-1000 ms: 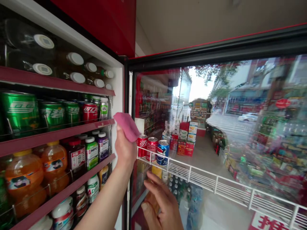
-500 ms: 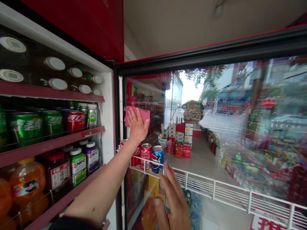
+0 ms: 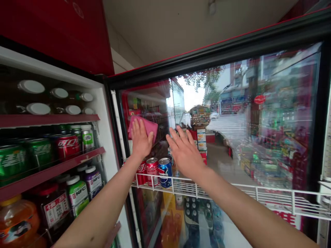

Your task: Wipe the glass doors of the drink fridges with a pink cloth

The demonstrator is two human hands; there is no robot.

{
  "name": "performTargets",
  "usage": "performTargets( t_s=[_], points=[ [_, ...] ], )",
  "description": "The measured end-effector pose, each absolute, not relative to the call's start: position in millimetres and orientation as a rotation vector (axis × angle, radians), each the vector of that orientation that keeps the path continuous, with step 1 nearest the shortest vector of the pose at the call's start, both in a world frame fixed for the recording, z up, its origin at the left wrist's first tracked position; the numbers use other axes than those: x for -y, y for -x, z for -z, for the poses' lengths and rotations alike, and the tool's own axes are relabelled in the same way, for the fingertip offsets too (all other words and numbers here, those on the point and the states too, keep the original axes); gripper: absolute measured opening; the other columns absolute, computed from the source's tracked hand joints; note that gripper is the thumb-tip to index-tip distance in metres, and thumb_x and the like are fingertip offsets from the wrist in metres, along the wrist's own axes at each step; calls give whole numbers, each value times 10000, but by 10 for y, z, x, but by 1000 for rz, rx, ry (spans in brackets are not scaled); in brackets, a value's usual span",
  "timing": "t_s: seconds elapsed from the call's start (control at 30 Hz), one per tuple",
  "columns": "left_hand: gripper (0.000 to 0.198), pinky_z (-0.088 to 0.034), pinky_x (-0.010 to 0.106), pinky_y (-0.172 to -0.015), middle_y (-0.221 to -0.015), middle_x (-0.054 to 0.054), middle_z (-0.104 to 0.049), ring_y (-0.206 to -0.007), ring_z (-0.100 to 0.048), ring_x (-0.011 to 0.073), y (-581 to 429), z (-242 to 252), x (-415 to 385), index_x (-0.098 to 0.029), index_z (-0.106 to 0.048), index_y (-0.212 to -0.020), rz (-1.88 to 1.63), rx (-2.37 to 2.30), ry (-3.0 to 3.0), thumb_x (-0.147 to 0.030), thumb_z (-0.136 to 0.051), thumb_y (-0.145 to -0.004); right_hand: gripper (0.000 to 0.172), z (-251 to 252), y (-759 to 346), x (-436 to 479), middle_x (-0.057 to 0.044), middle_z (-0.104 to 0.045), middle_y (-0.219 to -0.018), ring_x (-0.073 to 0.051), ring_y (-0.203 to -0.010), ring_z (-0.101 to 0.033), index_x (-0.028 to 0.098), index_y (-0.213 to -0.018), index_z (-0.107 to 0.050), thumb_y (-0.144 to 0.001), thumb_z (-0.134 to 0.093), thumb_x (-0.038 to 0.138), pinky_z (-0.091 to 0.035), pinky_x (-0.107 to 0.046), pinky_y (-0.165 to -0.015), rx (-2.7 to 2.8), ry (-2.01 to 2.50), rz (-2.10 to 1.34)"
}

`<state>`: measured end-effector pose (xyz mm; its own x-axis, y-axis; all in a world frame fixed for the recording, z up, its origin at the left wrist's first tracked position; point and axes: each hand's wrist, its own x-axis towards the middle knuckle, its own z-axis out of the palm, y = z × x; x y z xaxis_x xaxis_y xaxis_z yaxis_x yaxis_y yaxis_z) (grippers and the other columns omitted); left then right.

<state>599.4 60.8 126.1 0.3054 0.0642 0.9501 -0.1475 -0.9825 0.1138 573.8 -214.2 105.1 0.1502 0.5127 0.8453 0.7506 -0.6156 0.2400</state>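
My left hand [image 3: 141, 139] lies flat over a folded pink cloth [image 3: 153, 127] and holds it against the inside of the glass door [image 3: 240, 137], near the hinge side. Part of the cloth is covered by the palm and fingers. Just to the right, my right hand [image 3: 186, 153] is raised with its fingers spread and nothing in it; whether it touches the glass I cannot tell. Beneath the two hands, a blue can [image 3: 164, 174], a pink-red can [image 3: 152, 172] and a red can [image 3: 141, 175] stand in the white wire rack [image 3: 227, 189] on the door.
On the left is the fridge interior, with shelves of green cans [image 3: 40, 151], juice bottles [image 3: 77, 194] and an orange drink bottle [image 3: 19, 220]. The dark door frame [image 3: 207, 57] runs across the top. Through the glass show boxes [image 3: 201, 139] and a street.
My right hand has risen from below the rack to the glass beside my left hand. The left hand still presses the cloth at the door's hinge side. The view has shifted to the right.
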Motion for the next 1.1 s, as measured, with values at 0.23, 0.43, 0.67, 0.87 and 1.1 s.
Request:
performTargets(
  t_s=[0.23,0.43,0.67,0.87,1.1],
  points=[
    [988,-19,732,-1381,-1832,389,13,-1750,67,467,-6143,-1492,-739,104,-72,-1738,-1832,-220,-2119,-611,-311,-1099,597,-1244,-5943,2268,-108,-379,-1821,-325,-1722,-302,142,-1649,-545,-1053,-552,122,-301,-592,-1411,1594,2190,1675],
    [897,-39,620,-1419,-1897,195,-20,-1771,48,349,-6212,-1395,20,-113,-153,-1801,-1838,79,-2327,-594,-423,-1094,612,-1244,-5982,2564,-157,-291,-1846,-389,-1734,-243,103,-1669,-513,-1060,-564,133,-238,-675,-1411,1345,2277,1583],
    [832,-87,610,-1421,-1885,194,-124,-1772,-55,331,-6086,-1346,279,-143,-193,-1800,-1790,396,-2551,-600,-366,-1126,655,-1222,-5833,2872,-131,-254,-1862,-368,-1761,-141,162,-1699,-492,-1054,-603,171,-85,-689,-1430,1128,2229,1480],
    [909,-22,690,-1400,-1879,261,-15,-1765,56,390,-6267,-1547,364,-60,-46,-1798,-1857,-49,-2167,-621,-288,-1124,633,-1173,-5822,3099,-134,-282,-1857,-375,-1754,-174,156,-1685,-512,-1073,-639,257,-119,-671,-1433,1152,2251,1475],
    [873,-40,664,-1410,-1892,202,-49,-1768,30,381,-6324,-1651,1206,-94,-98,-1804,-1916,274,-2441,-594,-326,-1125,624,-1078,-5964,3513,-183,-283,-1849,-411,-1750,-165,89,-1628,-566,-1034,-678,246,-113,-693,-1424,1048,2300,1468]
  ],
)
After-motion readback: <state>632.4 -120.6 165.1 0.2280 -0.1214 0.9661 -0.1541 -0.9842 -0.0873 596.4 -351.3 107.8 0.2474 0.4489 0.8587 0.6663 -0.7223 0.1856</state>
